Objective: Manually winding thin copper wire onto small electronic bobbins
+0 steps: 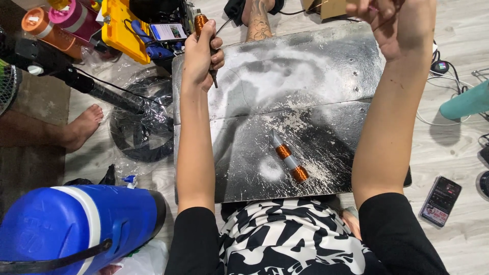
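Clenched around a dark rod wound with copper wire (202, 24), my left hand (201, 53) holds it upright over the far left corner of the scuffed black board (316, 71), the wound end sticking up above my fist and a thin dark tip poking out below it. My right hand (395, 23) is raised over the far right corner with its fingers pinched together; I cannot tell what, if anything, sits between them, since the top edge of the view cuts them off. On the near half of the board a second piece lies flat and tilted: a grey rod with two copper coils (288, 162), well apart from both hands, in a patch of pale scratches. To my left on the floor I see a blue and white cooler (66, 224), a black fan guard wrapped in clear plastic (142, 127), a bare foot (84, 127) of another person and a yellow tool case (119, 30). A phone (440, 201) lies on the floor to my right, near white cables (443, 97).
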